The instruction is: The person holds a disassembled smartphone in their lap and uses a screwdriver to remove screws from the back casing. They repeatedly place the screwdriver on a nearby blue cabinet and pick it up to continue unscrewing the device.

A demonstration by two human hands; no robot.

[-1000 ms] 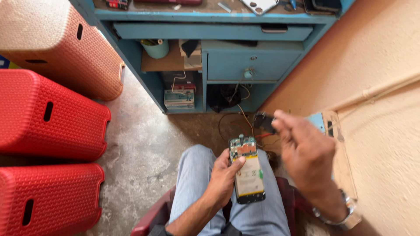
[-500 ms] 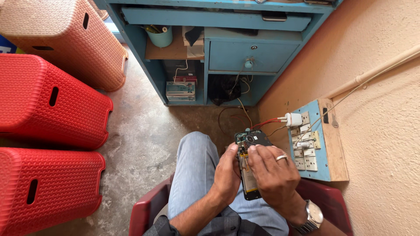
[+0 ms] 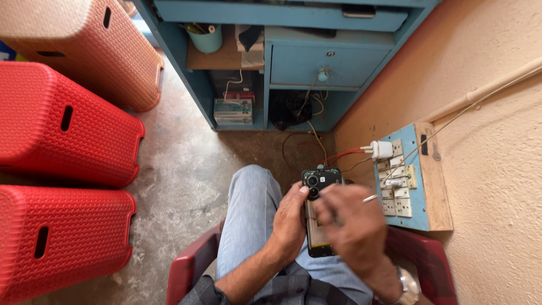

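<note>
Black opened phone (image 3: 319, 186) still in left hand (image 3: 291, 223); right hand (image 3: 350, 226), blurred, now lower over it, grip unclear.

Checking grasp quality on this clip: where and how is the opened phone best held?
By its long side edges, from the left, as the left hand does now. The phone lies lengthwise over the lap with its open back up, so an edge grip likely keeps fingers off the exposed parts and leaves the top free for the right hand.
</note>
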